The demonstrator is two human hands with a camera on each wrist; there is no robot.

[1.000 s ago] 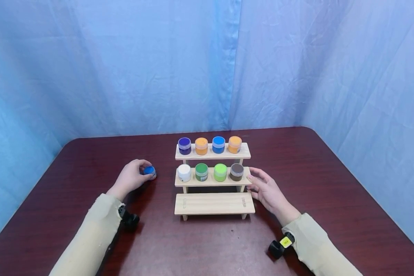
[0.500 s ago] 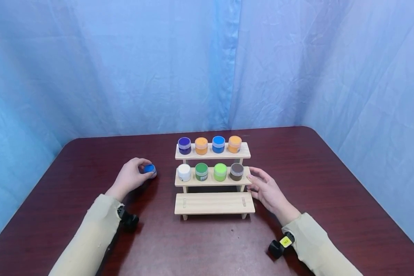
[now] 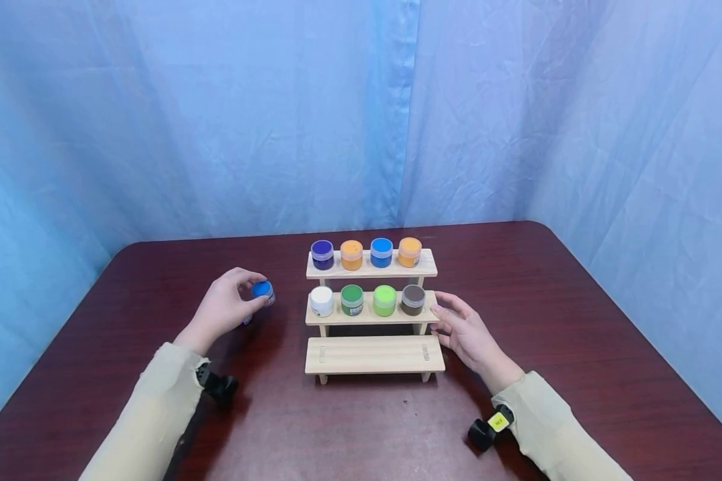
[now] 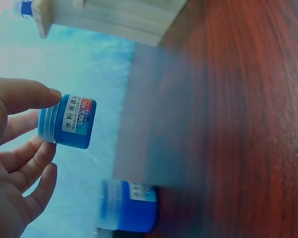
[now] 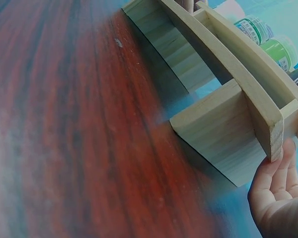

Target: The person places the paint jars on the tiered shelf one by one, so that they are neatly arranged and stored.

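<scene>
In the head view my left hand (image 3: 225, 304) pinches a blue gouache paint jar (image 3: 263, 292) by its lid, left of a three-tier wooden rack (image 3: 374, 354). The left wrist view shows the held jar (image 4: 72, 121) above the table, thumb and fingers on its clear lid, its printed label facing the camera. A second blue jar (image 4: 134, 206) stands below it; in the head view the hand mostly hides it. My right hand (image 3: 466, 334) holds the rack's right end; in the right wrist view its fingertips are at the end of a shelf (image 5: 274, 134).
The rack's top tier bears purple (image 3: 322, 255), orange (image 3: 351, 255) and blue jars (image 3: 382, 253). On the middle tier stand white (image 3: 321, 302), green (image 3: 351, 300), lime (image 3: 384, 301) and brown jars (image 3: 412, 300). The bottom tier is bare wood. Blue curtains (image 3: 265, 120) surround the dark table (image 3: 349, 427).
My left hand has lifted the blue paint jar slightly off the spot where it was, and a second jar now peeks out under the hand. The right hand and rack have stayed put.
</scene>
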